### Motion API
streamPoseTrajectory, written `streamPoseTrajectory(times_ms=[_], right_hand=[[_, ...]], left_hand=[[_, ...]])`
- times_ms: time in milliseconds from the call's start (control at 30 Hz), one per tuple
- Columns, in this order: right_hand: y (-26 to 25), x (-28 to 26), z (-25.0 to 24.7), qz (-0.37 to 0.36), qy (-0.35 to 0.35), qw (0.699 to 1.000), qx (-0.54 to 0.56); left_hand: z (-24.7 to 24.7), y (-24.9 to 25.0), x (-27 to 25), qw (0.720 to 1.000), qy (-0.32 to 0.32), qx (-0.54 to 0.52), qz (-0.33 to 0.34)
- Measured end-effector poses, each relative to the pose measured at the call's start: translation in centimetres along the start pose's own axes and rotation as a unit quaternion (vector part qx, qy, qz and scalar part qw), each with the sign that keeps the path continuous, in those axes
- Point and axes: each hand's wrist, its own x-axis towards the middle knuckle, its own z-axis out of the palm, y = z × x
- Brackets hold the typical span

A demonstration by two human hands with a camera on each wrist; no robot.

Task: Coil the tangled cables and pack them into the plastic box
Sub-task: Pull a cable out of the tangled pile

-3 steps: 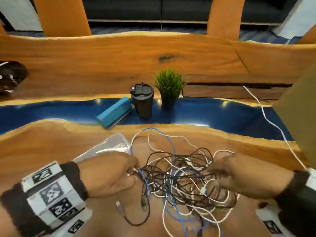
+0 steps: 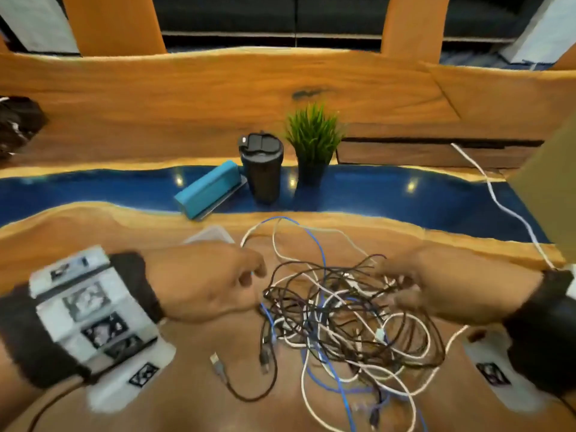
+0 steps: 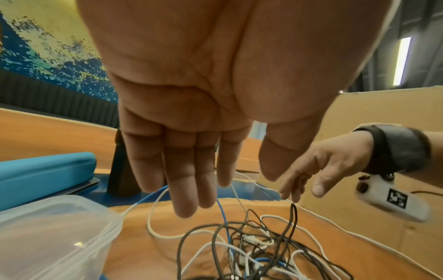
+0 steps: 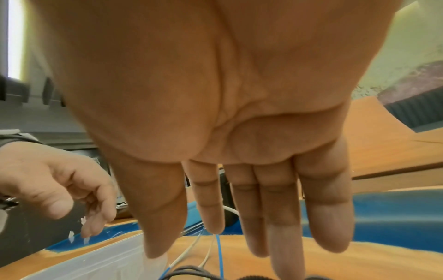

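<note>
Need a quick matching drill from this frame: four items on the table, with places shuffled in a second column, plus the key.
Things
1. plastic box
2. teal case
3. black tumbler
4. cable tangle

Places
A. on the blue strip, just left of the potted plant
B. on the wood between the two hands
C. beside the left hand, empty
D. leftmost item on the blue strip, lying tilted

Pairs: 1-C, 2-D, 3-A, 4-B
</note>
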Motion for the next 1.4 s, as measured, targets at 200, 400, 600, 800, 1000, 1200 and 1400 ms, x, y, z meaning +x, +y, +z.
streamPoseTrajectory(times_ms=[200, 400, 600, 800, 1000, 1200, 1400], right_hand=[[-1.4, 3.0, 2.9, 0.03, 0.049, 0.997, -0.052], [-4.3, 0.8, 6.8, 0.079, 0.152, 0.981, -0.088], [-7.2, -4.3, 8.1, 0.088, 0.281, 0.949, -0.112], [-13.0, -8.7, 8.2, 0.042, 0.214, 0.975, 0.035], [-14.9, -6.5, 10.8, 0.106, 0.11, 0.986, -0.073], [-12.1, -3.8, 10.7, 0.104, 0.156, 0.982, 0.025], [-9.2, -1.6, 9.5, 0.065, 0.172, 0.972, 0.143]], left_hand=[[1.5, 0.9, 0.6, 0.996, 0.073, 0.033, -0.026], [5.3, 2.6, -3.0, 0.991, 0.122, -0.001, -0.048], [7.8, 5.2, -8.2, 0.984, 0.164, 0.02, -0.068], [8.1, 6.6, -10.9, 0.982, 0.168, 0.026, -0.087], [8.7, 7.0, -10.8, 0.985, 0.158, 0.02, -0.07], [8.6, 5.9, -6.8, 0.988, 0.14, -0.022, -0.058], [8.0, 4.2, -3.3, 0.983, 0.143, -0.092, -0.067]])
